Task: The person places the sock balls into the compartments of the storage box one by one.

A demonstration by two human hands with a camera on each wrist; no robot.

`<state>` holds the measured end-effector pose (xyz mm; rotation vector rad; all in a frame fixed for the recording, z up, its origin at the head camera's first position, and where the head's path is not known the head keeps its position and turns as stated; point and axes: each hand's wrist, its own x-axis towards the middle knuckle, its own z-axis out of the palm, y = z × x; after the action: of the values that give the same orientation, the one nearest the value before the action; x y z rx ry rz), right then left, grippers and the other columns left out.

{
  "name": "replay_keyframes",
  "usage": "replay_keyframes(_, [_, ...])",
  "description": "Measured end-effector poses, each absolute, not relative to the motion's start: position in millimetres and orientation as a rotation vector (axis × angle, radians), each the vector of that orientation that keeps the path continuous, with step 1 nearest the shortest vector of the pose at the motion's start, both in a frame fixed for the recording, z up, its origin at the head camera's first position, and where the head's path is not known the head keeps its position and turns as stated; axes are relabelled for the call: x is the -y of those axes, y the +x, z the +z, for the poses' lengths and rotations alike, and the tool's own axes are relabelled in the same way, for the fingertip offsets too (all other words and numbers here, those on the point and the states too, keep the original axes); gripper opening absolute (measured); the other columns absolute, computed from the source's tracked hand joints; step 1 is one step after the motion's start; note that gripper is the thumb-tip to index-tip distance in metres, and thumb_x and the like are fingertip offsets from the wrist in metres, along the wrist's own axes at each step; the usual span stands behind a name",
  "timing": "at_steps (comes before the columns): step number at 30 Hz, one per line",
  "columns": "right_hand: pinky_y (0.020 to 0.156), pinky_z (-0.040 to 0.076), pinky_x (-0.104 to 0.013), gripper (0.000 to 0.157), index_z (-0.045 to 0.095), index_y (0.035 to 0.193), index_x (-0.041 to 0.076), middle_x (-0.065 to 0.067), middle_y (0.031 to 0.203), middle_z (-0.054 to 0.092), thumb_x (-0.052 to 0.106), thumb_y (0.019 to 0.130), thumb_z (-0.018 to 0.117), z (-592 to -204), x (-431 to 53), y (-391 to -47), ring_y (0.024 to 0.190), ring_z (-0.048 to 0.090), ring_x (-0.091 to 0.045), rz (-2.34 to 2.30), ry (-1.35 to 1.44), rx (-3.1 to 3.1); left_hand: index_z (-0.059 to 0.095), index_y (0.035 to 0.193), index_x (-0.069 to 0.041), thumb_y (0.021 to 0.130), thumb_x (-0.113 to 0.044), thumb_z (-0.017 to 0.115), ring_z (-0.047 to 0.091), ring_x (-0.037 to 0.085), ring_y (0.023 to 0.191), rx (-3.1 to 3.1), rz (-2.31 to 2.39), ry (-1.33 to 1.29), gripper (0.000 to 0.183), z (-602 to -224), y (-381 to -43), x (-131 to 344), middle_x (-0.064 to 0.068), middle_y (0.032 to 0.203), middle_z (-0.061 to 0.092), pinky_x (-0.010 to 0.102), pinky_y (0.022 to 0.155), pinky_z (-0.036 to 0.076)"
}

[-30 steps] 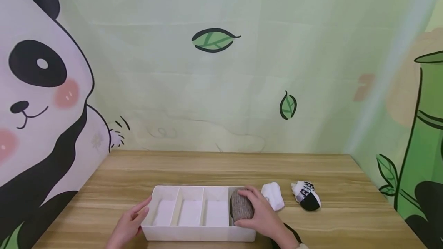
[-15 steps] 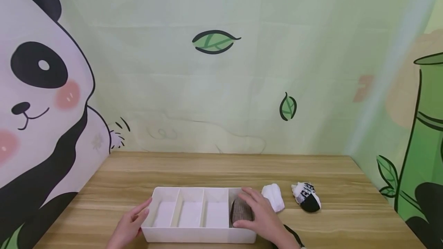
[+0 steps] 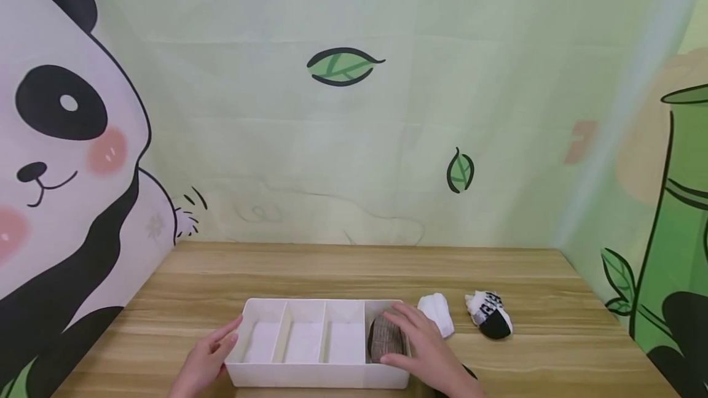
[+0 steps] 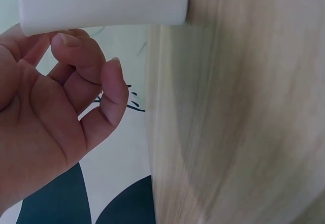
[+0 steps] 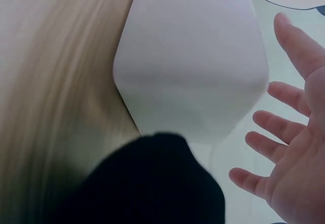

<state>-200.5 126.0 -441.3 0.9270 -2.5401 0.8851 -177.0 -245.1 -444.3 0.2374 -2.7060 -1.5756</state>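
A white divided box (image 3: 318, 376) lies lengthwise before me, with several compartments side by side. In its rightmost compartment sits a rolled brown knit sock (image 3: 385, 339). My right hand (image 3: 428, 349) is spread over that end, fingers and thumb apart around the sock without gripping it; the right wrist view shows the open palm (image 5: 299, 153) beside the box wall. At the box's left end, my left hand (image 3: 201, 355) rests its fingertips against the edge. Its remaining fingers are loosely bent in the left wrist view, below the box's end (image 4: 106, 3).
Right of the box lie a folded white sock (image 3: 436, 315) and a black-and-white patterned sock (image 3: 490, 315). They rest on a wood-grain table (image 3: 354, 269). A printed backdrop (image 3: 249, 140) with a panda and leaves rises behind its far edge.
My right hand has let go of the brown sock, which sits lower in the right compartment, and its fingers have shifted slightly right. The left hand and the box stay put.
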Motion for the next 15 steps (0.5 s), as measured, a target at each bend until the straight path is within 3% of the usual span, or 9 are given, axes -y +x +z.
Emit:
replay_keyframes(8, [0.084, 0.036, -0.055, 0.060, 0.052, 0.122, 0.005, -0.016, 0.127, 0.043, 0.032, 0.073, 0.072, -437.6, -137.4, -193.5, 0.115, 0.040, -0.034, 0.842, 0.963, 2.493, 0.043, 0.132, -0.006, 0.094, -0.014, 0.044, 0.036, 0.014, 0.042, 2.712, -1.563, 0.242, 0.039, -444.6, -179.0, 245.6, 0.002, 0.051, 0.036, 0.023, 0.043, 0.032])
replay_keyframes(15, [0.081, 0.037, -0.056, 0.058, 0.053, 0.121, 0.004, -0.015, 0.127, 0.043, 0.038, 0.076, 0.068, -437.6, -149.5, -186.3, 0.113, 0.041, -0.035, 0.804, 0.980, 2.489, 0.043, 0.132, -0.005, 0.094, -0.013, 0.043, 0.035, 0.013, 0.041, 2.701, -1.574, 0.228, 0.039, -445.3, -178.5, 245.3, 0.001, 0.050, 0.034, 0.022, 0.042, 0.032])
